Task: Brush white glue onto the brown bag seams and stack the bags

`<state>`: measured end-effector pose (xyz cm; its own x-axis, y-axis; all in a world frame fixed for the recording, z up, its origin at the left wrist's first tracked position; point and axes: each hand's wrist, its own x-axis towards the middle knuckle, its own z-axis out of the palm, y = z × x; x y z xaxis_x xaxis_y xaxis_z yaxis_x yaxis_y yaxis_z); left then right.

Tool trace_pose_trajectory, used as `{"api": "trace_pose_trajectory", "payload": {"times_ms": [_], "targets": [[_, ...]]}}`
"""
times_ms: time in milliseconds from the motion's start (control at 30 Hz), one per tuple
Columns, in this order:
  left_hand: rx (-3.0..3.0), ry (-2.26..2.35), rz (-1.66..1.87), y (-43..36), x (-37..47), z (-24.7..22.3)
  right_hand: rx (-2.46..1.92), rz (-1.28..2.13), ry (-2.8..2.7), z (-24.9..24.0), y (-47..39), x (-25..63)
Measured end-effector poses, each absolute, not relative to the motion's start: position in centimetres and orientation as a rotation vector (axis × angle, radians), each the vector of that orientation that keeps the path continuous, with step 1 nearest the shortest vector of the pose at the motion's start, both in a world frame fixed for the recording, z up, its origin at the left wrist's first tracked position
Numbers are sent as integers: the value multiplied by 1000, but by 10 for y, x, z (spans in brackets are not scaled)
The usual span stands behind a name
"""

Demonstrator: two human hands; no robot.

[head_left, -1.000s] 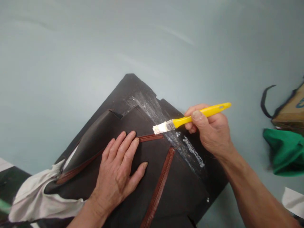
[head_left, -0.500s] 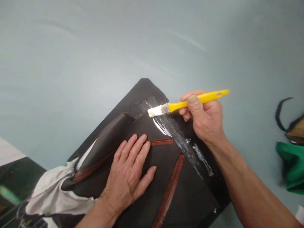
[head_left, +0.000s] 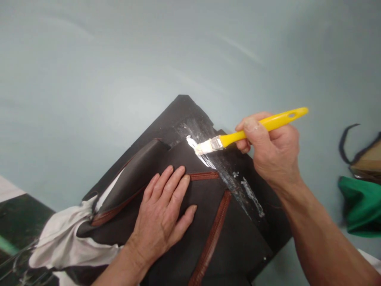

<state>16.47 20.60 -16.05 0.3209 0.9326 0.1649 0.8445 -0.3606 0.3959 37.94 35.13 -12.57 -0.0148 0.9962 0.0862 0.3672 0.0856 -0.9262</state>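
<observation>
Gripped in my right hand (head_left: 269, 149) is a yellow-handled paintbrush (head_left: 238, 137), its bristles coated in white. The bristle tips touch the edge of a dark leather piece (head_left: 238, 238), on a streak of white paste (head_left: 205, 159). My left hand (head_left: 166, 210) lies flat on that leather, fingers stretched out, beside a short reddish-brown stitched strip (head_left: 204, 175). A longer brown strip (head_left: 212, 242) runs down to the right of this hand. Under the leather is a black, smeared board or sheet (head_left: 181, 109). White cloth lining (head_left: 65, 234) bunches out at the left.
A pale blue-grey table surface (head_left: 119, 59) spreads behind the work. Green material (head_left: 361, 208) and a tan item with a dark strap (head_left: 367, 163) lie at the right. Something dark green (head_left: 20, 222) shows at lower left.
The paintbrush has moved right and slightly down along the leather edge, and the white streak is now thicker at its upper end. My left hand stays in place.
</observation>
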Motion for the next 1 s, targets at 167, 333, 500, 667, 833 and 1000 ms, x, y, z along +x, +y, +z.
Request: {"api": "trace_pose_trajectory", "payload": {"times_ms": [167,333,500,667,833,1000], "targets": [[2363,1616,508,205,165,-161,-1310,949,-1523,-134,363,363],[2367,1607,504,205,164,-161,-1399,964,-1549,-137,356,377],[2381,1612,485,205,165,-162,-1456,986,-1547,-132,335,400],[2397,1628,446,205,165,-164,-1520,979,-1552,-123,313,417],[2426,1624,443,205,164,-166,-1559,952,-1549,-118,287,435],[2415,1637,399,204,165,-164,-1561,926,-1495,-119,276,440]]}}
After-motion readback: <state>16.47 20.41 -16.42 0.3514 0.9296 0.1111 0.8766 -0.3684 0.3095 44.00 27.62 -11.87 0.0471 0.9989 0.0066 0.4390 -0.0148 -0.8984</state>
